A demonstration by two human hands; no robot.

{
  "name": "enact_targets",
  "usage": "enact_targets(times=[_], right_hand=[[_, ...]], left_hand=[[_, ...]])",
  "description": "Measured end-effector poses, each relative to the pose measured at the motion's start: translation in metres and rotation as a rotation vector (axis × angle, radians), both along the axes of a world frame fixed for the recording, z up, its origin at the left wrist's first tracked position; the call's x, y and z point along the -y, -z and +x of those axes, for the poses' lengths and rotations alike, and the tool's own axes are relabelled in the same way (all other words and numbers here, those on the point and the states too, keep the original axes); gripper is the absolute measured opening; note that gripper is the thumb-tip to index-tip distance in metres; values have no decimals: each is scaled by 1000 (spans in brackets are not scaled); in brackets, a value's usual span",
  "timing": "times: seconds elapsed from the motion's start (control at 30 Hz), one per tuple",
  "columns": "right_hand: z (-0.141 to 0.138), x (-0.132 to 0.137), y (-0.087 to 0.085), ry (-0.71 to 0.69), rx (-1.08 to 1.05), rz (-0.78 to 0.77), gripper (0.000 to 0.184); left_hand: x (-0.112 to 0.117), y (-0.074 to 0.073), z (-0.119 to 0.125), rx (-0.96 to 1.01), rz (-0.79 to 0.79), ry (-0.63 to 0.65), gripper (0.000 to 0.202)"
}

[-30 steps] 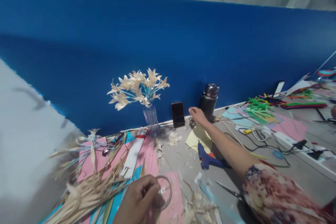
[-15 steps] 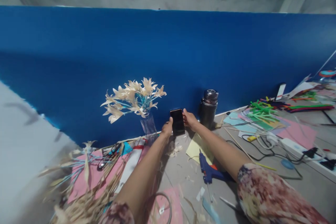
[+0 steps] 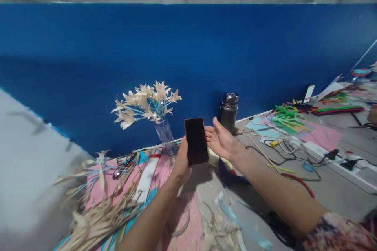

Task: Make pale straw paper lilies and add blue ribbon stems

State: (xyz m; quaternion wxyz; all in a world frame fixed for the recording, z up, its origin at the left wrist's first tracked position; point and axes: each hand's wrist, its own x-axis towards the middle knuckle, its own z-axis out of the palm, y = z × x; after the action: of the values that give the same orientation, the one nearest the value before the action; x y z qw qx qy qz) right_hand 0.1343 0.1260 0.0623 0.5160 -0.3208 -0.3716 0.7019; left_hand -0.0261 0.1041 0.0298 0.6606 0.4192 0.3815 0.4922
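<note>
1. The smartphone [image 3: 196, 141], earlier upright by the blue partition [image 3: 188, 62], is now raised above the table [image 3: 332, 200], nearer the wearer.
2. Left hand [image 3: 182, 160] grips its left edge.
3. Right hand [image 3: 220, 141] has opened, fingers extended beside the right edge; contact unclear.

A patterned sleeve [image 3: 335, 231] — mottled red, white and bluish violet — ends above a bare right forearm [image 3: 273, 184].

Between left hand [image 3: 182, 161] and right hand [image 3: 223, 142], a phone [image 3: 196, 141]; flowers [image 3: 147, 100] in a vase [image 3: 165, 136] at left, flask [image 3: 229, 111] at right.
</note>
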Motion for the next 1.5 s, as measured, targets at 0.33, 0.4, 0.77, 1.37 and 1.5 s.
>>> enact_targets(times=[0.33,0.4,0.77,1.37,1.5], right_hand=[[-9,127,3,-14,-130,56,35],[-14,138,11,-21,-169,18,37],[-21,162,14,-192,-230,53,32],[9,179,49,141,99,-35,33],[8,182,56,110,309,77,33]], left_hand=[[108,2,-18,498,-252,173,69],[119,5,-20,494,-265,177,72],[147,-7,-26,416,-190,203,83],[153,-7,-22,421,-197,86,91],[149,-5,-19,466,-185,84,89]])
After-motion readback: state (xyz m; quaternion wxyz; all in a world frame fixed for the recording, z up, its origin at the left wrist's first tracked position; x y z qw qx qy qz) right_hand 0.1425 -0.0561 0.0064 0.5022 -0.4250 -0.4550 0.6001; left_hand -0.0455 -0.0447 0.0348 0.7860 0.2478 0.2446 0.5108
